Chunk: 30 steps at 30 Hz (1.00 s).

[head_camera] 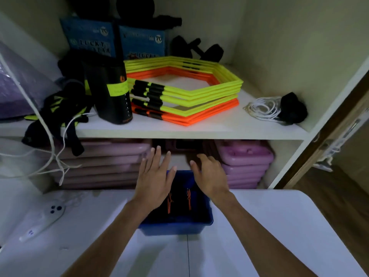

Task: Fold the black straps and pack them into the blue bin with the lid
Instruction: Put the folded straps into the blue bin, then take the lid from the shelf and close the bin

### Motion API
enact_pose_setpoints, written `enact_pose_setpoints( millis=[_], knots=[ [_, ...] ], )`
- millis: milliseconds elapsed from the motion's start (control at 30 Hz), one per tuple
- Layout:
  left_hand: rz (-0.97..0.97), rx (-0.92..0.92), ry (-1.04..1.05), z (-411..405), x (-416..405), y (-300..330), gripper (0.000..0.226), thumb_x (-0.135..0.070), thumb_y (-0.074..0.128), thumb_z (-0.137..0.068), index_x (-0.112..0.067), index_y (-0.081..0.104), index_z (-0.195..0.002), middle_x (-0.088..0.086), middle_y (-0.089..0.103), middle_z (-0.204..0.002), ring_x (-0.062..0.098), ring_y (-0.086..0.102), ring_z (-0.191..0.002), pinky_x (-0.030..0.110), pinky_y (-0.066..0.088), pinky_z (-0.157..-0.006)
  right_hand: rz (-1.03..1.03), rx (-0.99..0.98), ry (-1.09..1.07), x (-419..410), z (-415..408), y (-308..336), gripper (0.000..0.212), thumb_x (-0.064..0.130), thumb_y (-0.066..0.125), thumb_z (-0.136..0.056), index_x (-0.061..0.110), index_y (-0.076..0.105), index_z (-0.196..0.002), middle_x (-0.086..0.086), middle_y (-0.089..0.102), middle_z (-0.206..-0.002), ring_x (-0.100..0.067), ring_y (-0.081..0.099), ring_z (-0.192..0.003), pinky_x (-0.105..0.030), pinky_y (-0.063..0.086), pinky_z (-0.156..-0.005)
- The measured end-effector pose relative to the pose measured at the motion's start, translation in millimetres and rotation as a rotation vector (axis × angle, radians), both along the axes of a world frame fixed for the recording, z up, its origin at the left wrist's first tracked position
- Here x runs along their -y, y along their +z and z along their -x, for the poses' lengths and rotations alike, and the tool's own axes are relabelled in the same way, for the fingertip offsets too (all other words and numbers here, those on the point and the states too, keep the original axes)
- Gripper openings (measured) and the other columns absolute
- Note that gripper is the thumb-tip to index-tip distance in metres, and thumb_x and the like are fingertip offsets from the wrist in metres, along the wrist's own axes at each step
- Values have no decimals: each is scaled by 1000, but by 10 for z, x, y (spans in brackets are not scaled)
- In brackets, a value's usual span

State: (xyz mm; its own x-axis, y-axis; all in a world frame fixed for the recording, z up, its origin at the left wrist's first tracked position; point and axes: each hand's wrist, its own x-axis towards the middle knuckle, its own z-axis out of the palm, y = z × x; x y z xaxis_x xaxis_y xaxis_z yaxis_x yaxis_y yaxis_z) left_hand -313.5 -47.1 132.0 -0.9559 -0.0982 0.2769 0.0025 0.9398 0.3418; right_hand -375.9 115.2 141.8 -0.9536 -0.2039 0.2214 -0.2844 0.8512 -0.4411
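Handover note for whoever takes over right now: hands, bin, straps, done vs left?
Left hand: open, empty, fingers spread above the blue bin.
Right hand: open, empty, fingers loosely curled above the bin's far right edge.
Bin sits on the white table, no lid on it, no lid in sight.
Done: black straps with orange stitching lie inside.
Left: find the lid and close the bin.

Blue bin (pixel 175 224) open-topped, shelf edge (pixel 189 134) overhanging beyond, pink cases (pixel 245 162) flanking right; white tabletop (pixel 279 226) free either side
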Motion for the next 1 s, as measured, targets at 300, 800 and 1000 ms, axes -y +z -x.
enact_pose_setpoints(
  millis=[300, 800, 1000],
  knots=[
    [106, -478, -95, 366, -631, 2471, 60, -53, 20, -94, -18, 51, -133, 5, 52, -132, 27, 48, -121, 45, 40, -100, 111, -489, -29, -595, 95, 2342, 42, 46, 46, -97, 16, 59, -124, -14, 64, -115, -38, 57, -108, -43, 47, -84],
    [152, -951, -59, 636, -1004, 5109, 36, -38, 36, -100, -16, 61, -113, 7, 58, -112, 27, 52, -104, 42, 38, -86, 98, -944, -142, -1086, 8, 4872, 36, 47, 45, -97, 19, 61, -113, -6, 62, -105, -29, 54, -100, -42, 47, -86],
    [206, -743, 45, 995, -924, 5457, 41, -39, 29, -101, -15, 56, -120, 12, 53, -122, 31, 48, -112, 44, 36, -90, -121, -779, 7, -1078, 337, 5026, 47, 55, 32, -100, 29, 50, -134, 2, 57, -133, -22, 47, -125, -45, 39, -100]
  ],
)
